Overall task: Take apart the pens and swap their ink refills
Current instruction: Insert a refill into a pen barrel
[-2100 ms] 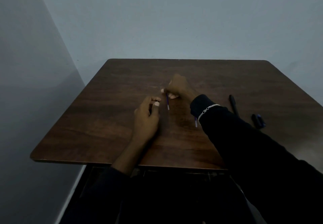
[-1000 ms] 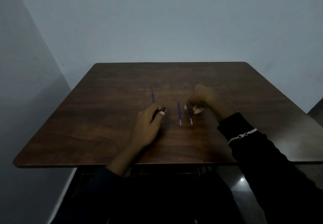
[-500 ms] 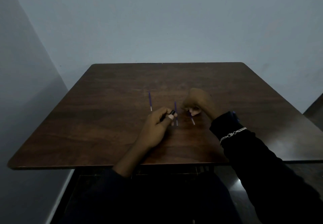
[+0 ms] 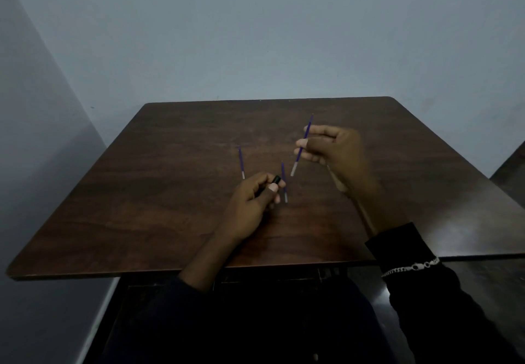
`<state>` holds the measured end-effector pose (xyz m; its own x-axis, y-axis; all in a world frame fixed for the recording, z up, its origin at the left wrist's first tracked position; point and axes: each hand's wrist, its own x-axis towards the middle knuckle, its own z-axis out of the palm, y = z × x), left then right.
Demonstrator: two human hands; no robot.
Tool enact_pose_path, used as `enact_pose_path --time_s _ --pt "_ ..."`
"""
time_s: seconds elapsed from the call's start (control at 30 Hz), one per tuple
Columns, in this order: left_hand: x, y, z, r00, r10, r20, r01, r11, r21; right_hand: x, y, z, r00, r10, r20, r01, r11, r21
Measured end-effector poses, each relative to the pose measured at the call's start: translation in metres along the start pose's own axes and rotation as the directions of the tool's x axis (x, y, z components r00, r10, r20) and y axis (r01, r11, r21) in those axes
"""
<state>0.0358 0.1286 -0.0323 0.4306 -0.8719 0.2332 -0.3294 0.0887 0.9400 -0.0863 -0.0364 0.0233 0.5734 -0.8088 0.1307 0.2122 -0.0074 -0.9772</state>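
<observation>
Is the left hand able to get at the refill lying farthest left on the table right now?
Probably yes. That refill lies on bare table just beyond the left hand, with nothing between them. But the hand grips a black pen barrel, so picking it up looks awkward.

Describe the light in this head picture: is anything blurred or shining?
Head view: dim, bluish light; the dark brown wooden table shows a pale sheen on its right side; the right hand, pinching a thin purple ink refill, looks slightly smeared; under the table all is nearly black.
</observation>
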Motion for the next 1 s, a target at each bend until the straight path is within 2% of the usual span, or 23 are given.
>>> enact_pose_path --time_s 0.07,0.33,0.6,0.83,1.0 --pt "0.0 -0.001 -0.001 1.0 0.004 0.002 -0.004 1.0 0.002 -0.007 0.005 0.005 0.998 -0.056 0.001 0.056 0.997 0.048" --pt "-0.001 -0.004 -0.001 0.999 0.032 0.015 -0.033 0.999 0.023 -0.022 0.01 0.016 0.98 -0.195 -0.037 0.196 0.981 0.007" --pt "-0.001 -0.005 -0.001 0.999 0.037 0.008 -0.037 0.999 0.018 -0.032 0.014 0.024 0.985 -0.169 0.034 0.171 0.982 -0.074" --pt "-0.002 -0.005 -0.002 0.999 0.051 -0.005 -0.051 0.998 -0.036 -0.043 0.024 0.03 0.981 -0.138 0.136 0.168 0.956 -0.242" --pt "0.0 -0.007 -0.001 0.998 0.058 -0.006 -0.058 0.997 -0.058 -0.046 0.02 0.031 0.99 -0.102 0.095 0.116 0.98 -0.162"
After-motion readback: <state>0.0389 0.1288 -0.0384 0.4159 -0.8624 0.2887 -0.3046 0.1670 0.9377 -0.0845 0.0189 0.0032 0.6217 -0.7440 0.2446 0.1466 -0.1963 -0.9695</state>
